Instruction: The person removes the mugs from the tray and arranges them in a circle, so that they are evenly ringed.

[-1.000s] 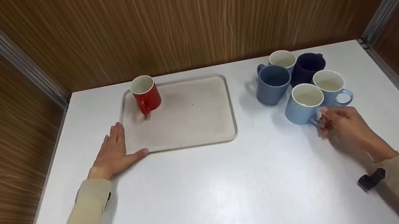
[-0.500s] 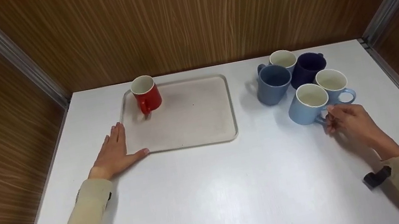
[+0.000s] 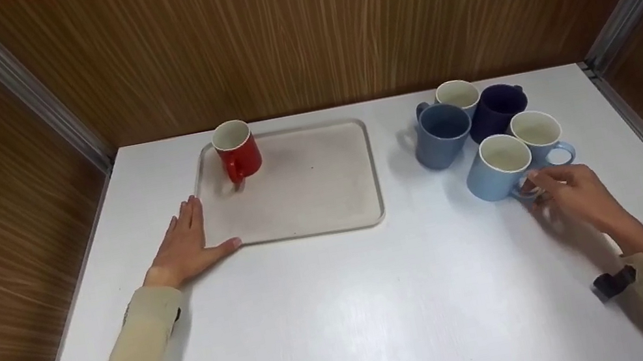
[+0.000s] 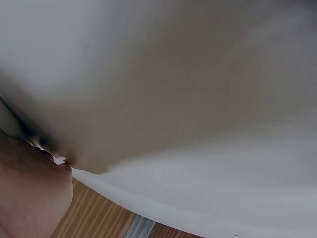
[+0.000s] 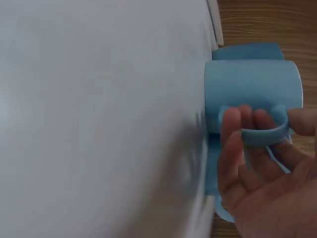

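Note:
My right hand is at the handle of the front light blue mug, thumb near its top end and fingers bent around it. In the right wrist view this mug stands upright, its base at the tabletop. A second light blue mug stands right behind it, handle to the right. My left hand lies spread at the left front corner of a beige tray, thumb along its front edge. A red mug stands in the tray's back left corner. The left wrist view shows mostly blurred white tabletop.
A grey-blue mug, a dark navy mug and a white-lined mug crowd behind the front light blue mug. Wood-grain panels wall the white table at the back and sides.
The front light blue mug has shifted slightly right, up against the one behind it, which moved a little too. My right hand went with it. The left hand stays at the tray.

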The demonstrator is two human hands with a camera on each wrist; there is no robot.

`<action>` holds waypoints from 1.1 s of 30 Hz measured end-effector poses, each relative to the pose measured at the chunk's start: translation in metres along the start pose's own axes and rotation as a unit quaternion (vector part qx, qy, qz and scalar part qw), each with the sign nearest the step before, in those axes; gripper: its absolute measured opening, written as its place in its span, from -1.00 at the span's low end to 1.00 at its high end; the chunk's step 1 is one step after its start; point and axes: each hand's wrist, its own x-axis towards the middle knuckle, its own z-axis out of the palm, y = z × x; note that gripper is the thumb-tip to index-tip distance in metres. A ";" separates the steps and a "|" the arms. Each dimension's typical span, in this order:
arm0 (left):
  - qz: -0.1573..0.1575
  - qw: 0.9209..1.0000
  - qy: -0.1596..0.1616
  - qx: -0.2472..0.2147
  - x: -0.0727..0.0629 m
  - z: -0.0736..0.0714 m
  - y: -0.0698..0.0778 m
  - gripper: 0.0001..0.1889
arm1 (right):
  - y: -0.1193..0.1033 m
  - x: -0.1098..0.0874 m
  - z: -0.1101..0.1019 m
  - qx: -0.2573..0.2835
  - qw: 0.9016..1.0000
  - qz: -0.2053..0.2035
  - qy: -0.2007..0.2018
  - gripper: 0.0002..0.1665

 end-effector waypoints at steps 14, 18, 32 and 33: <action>-0.001 1.000 0.004 -0.001 -0.007 0.004 -0.003 0.45 | -0.091 0.038 0.032 -0.081 0.944 -0.269 0.175 -0.86; -0.001 1.000 0.000 -0.004 -0.007 0.004 -0.002 0.45 | -0.119 0.062 0.053 -0.063 0.950 -0.279 0.126 -0.78; -0.002 1.000 0.003 0.000 -0.001 -0.001 0.001 0.45 | -0.231 0.134 0.150 0.021 0.966 -0.257 -0.034 -0.51; -0.002 1.000 0.002 -0.001 -0.002 -0.001 0.002 0.45 | -0.237 0.138 0.156 0.021 0.967 -0.250 -0.045 -0.50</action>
